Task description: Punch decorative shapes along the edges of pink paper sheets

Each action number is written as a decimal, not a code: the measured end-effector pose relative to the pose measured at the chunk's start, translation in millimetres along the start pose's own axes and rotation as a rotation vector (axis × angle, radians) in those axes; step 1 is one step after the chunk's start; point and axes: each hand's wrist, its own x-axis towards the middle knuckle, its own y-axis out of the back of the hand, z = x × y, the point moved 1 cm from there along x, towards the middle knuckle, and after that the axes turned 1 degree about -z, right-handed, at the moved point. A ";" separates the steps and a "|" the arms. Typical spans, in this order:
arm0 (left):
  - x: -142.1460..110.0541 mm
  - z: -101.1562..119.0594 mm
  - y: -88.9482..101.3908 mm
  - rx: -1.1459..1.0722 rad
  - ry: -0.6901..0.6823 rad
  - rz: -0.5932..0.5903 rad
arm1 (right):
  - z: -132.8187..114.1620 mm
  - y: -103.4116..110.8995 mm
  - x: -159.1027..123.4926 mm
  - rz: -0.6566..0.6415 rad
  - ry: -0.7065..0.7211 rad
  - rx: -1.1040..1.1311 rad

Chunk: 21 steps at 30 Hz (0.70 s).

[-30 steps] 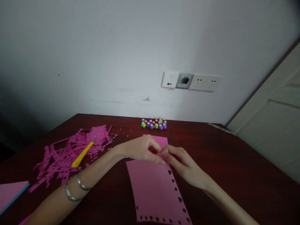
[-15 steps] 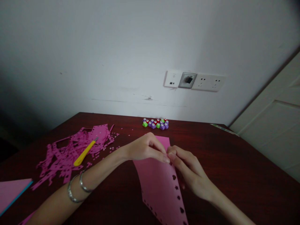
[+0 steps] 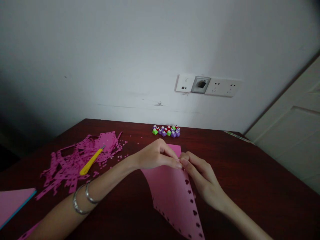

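Pink sheet [image 3: 170, 193]: located above the dark red tabletop [image 3: 225, 160], in front of the wearer; small dark hearts, stars and dots run along its right and near edges. The sheet is curved, and its near right corner is partly cut off by the frame. Pink paper also shows beyond the hands; whether it is one piece with the sheet cannot be told.

Left hand [image 3: 156, 156]: thumb and fingers drawn narrow, pinching the sheet at its right edge. Right hand [image 3: 203, 178]: also pinched on that edge, fingertips meeting the left's. The exact spot gripped is covered by the fingertips. Two silver bangles [image 3: 78, 201] circle the left forearm.

Left side: tangled punched pink strips [image 3: 72, 163], with a yellow-handled cutter [image 3: 91, 162] on top. Pink and blue sheets [image 3: 15, 203] are cut off by the frame. Far edge: clustered small beads [image 3: 163, 132], details too small to read.
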 end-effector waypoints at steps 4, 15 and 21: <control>1.0 -1.7 -0.1 0.002 0.003 0.015 | 0.4 0.0 1.2 0.022 0.005 -0.014; 0.1 -4.2 1.4 0.077 0.007 0.018 | 2.9 1.5 2.7 0.059 0.003 -0.063; -2.0 0.7 4.5 0.151 -0.022 0.017 | 1.3 9.0 5.6 -0.037 -0.032 -0.065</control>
